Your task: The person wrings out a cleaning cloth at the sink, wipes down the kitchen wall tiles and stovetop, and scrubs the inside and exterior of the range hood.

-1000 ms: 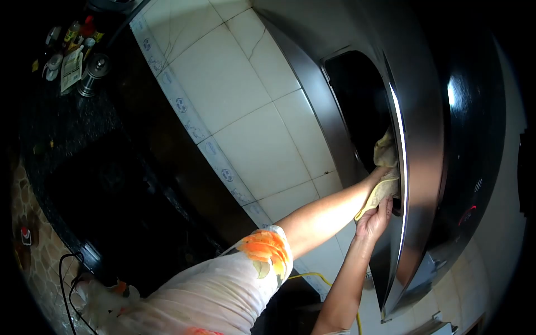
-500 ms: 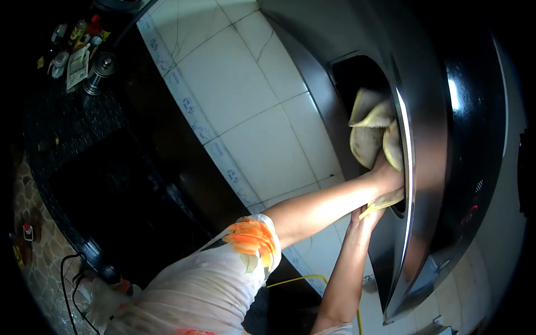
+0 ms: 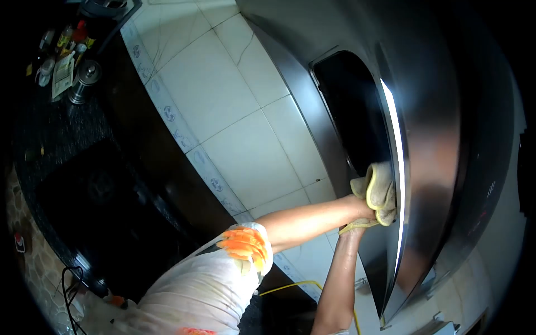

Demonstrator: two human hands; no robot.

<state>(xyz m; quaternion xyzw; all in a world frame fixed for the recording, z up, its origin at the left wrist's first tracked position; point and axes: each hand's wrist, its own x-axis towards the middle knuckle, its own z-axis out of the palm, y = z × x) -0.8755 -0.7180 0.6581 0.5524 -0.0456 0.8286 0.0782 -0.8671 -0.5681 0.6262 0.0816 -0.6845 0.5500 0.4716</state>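
A beige-grey cloth with yellow edging point(image 3: 381, 192) is bunched against the underside of a dark metal range hood point(image 3: 430, 145), at the lower end of its dark opening. My left hand point(image 3: 362, 207) grips the cloth, whose folds hide most of the fingers. Close beside and under it, my right hand point(image 3: 353, 230) is at the cloth's lower edge, which drapes over it. Its fingers are largely covered, but it appears closed on the cloth.
A lit strip point(image 3: 399, 167) runs along the hood. Behind is a tiled wall point(image 3: 234, 117). A black cooktop point(image 3: 100, 195) lies on the dark counter, with a metal canister point(image 3: 86, 81) and several bottles at its far end. A yellow hose point(image 3: 296, 285) hangs near my right arm.
Both hands and the cloth have shifted toward the lower end of the hood's opening, uncovering more of it. The cloth is more bunched now. The camera view has shifted slightly.
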